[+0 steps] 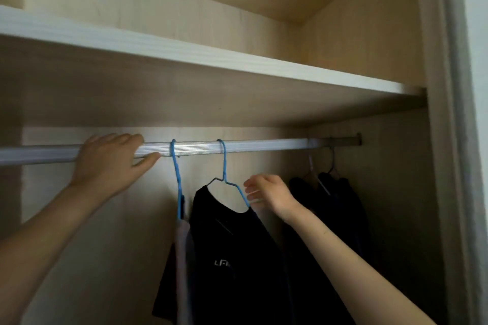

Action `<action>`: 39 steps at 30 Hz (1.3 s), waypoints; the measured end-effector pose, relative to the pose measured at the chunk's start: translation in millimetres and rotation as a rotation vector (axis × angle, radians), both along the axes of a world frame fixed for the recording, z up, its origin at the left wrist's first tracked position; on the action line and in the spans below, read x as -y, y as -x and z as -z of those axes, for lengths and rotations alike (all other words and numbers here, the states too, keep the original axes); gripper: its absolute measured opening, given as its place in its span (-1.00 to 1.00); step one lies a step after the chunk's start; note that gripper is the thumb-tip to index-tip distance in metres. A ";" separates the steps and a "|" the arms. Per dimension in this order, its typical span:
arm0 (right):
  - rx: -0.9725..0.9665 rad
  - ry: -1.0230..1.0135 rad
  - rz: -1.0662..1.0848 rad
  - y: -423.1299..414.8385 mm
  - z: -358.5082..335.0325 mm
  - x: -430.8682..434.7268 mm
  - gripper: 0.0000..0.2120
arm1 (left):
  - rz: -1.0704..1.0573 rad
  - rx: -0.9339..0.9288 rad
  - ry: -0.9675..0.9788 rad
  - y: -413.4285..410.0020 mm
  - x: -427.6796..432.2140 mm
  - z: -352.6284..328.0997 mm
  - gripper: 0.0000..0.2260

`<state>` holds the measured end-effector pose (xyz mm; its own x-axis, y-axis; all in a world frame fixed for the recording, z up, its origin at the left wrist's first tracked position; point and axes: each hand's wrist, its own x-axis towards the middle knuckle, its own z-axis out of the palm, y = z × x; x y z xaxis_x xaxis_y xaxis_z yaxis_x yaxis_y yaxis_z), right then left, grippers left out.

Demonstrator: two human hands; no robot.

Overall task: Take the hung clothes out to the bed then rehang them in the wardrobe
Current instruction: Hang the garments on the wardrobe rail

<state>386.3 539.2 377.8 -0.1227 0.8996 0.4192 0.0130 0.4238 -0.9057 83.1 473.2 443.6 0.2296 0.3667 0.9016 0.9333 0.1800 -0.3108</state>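
Both forearms reach up from the bottom corners into the wardrobe (435,166). The left hand (111,163) is wrapped on the rail (264,145), fingers over the top, thumb underneath, just left of the hangers. The right hand (269,195) is lower, fingers half curled at the right shoulder of the blue hanger (224,163) carrying the black tee (237,258); can't tell if it pinches the wire or only touches it. Hands are well apart. Risks, prob.: the tee sits w/ its neck low on that right side, so a tug on the wire alone could slide it off the hanger. Lifting at an angle could catch the hook on the rail, and w/ the shelf (211,58) close above there's little room to clear it. Swinging the tee left could also knock the second blue hanger (176,174) next to it, which is turned edge-on w/ a grey garment (182,258). Contents of the wardrobe, left to right on the rail: grey garment, black tee, then well apart at the far right end, dark clothes (335,206) bunched on more hangers. Bed isn't in view, so all clothes seen are on the rail.
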 end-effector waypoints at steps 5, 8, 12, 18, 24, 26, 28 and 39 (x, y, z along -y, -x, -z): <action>0.585 -0.299 0.843 -104.1 -0.2 -21.6 -0.69 | 0.047 -0.012 -0.080 5.4 -13.2 -0.3 -0.56; 0.666 -0.032 0.785 -128.6 -0.6 -33.3 -0.68 | 0.058 -0.019 -0.082 8.6 -17.3 0.5 -0.53; 0.691 0.034 0.661 -125.4 6.9 -52.3 -0.65 | 0.024 -0.029 -0.114 4.4 -12.8 2.3 -0.55; 0.666 -0.032 0.568 -101.2 14.8 -41.8 -0.66 | 0.013 -0.038 -0.117 2.3 -8.2 2.4 -0.56; 0.615 -0.158 0.460 -81.1 23.5 -21.8 -0.68 | 0.019 -0.039 -0.128 2.9 -8.8 3.6 -0.55; 0.621 -0.207 0.422 -72.8 23.1 -15.7 -0.69 | 0.018 -0.040 -0.126 2.4 -7.7 4.0 -0.55; 0.628 -0.243 0.376 -63.2 22.3 -10.0 -0.69 | 0.012 -0.038 -0.129 1.7 -6.3 5.0 -0.57; 0.781 -0.331 0.369 -56.5 22.1 -10.2 -0.63 | 0.027 -0.033 -0.135 -2.0 -0.5 6.0 -0.60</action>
